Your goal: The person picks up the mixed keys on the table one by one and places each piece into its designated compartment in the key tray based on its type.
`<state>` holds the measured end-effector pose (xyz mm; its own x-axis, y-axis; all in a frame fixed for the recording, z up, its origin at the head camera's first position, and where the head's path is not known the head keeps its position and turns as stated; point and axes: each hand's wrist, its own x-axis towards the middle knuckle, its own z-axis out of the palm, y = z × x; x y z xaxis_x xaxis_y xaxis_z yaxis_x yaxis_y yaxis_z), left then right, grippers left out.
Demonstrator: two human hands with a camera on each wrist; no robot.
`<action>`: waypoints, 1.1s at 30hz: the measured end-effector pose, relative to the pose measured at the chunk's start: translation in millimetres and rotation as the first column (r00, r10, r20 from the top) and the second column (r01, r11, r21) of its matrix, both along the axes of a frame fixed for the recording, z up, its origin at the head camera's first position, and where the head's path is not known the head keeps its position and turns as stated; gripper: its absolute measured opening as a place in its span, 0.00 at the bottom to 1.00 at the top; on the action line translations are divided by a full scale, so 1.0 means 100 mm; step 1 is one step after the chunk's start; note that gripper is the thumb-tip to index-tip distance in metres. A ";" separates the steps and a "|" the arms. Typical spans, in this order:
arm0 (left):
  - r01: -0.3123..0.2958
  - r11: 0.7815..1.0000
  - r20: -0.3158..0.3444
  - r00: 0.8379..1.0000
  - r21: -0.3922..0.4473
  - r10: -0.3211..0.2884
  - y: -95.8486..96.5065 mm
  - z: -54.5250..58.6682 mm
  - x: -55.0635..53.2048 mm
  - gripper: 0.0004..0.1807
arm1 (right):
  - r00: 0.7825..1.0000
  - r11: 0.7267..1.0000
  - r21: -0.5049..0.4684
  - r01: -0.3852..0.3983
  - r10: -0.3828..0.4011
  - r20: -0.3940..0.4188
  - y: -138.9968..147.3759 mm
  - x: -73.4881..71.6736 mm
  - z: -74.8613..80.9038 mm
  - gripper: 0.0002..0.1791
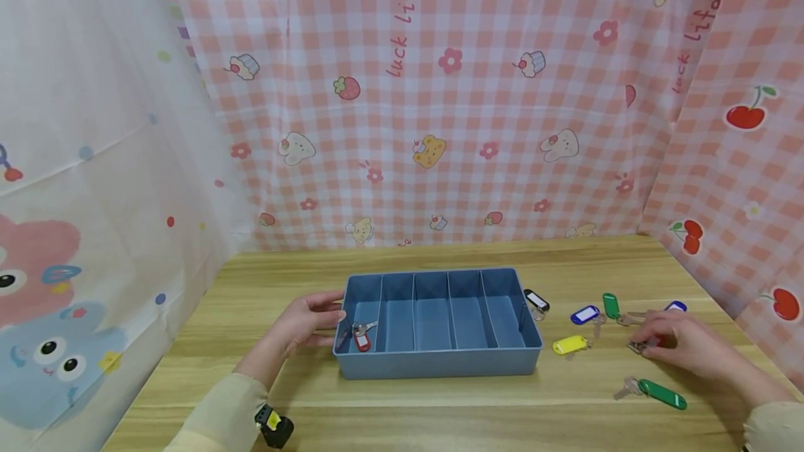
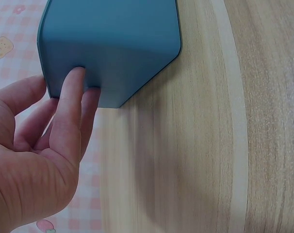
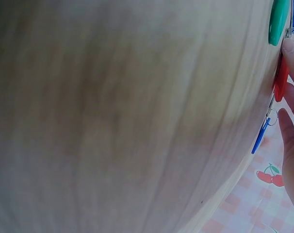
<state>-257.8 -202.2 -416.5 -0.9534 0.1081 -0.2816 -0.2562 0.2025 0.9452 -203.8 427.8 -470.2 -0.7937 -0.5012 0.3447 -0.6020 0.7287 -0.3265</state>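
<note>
At the left, a person's left hand (image 1: 310,319) touches the left end of a long blue tray with five parts (image 1: 440,365). Its fingers are spread and nearly straight, with some tips against the end wall. In the first part lies a silver key with a red oval plastic tag (image 1: 361,341).

Just past the tray's right end, on the wooden surface (image 1: 440,410), sits a black plastic tag (image 1: 537,299) with a white label. Next come a yellow tag (image 1: 569,345), a blue tag (image 1: 585,314) and a small green tag (image 1: 611,305).

The right hand (image 1: 685,344) is near these, with bent fingers. It pinches a red plastic key tag (image 3: 281,82) by its metal end (the fingers hide part of it). A bigger green tag (image 1: 662,394) lies nearer the person, and a second blue tag (image 1: 675,305) lies just behind the hand.
</note>
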 end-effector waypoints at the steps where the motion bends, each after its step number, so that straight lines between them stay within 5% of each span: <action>1: 0.001 1.000 -0.001 1.000 0.002 -0.001 0.00 0.00 0.00 0.28 | 1.000 1.000 0.005 0.004 -0.004 -0.007 0.00 0.00 0.00 0.18; 8: 0.002 1.000 0.000 1.000 0.005 -0.002 0.00 0.00 0.01 0.28 | 0.994 0.994 0.020 0.106 -0.105 -0.039 -0.02 0.01 -0.03 0.20; 17: 0.001 1.000 -0.003 1.000 0.010 -0.001 0.00 0.01 0.01 0.28 | 0.991 0.992 0.007 0.128 -0.127 -0.051 -0.04 0.05 -0.01 0.22; 33: -0.008 1.000 0.009 1.000 -0.003 0.008 0.01 0.02 0.02 0.29 | 0.978 0.985 -0.031 0.169 -0.164 0.128 -0.02 0.09 0.11 0.11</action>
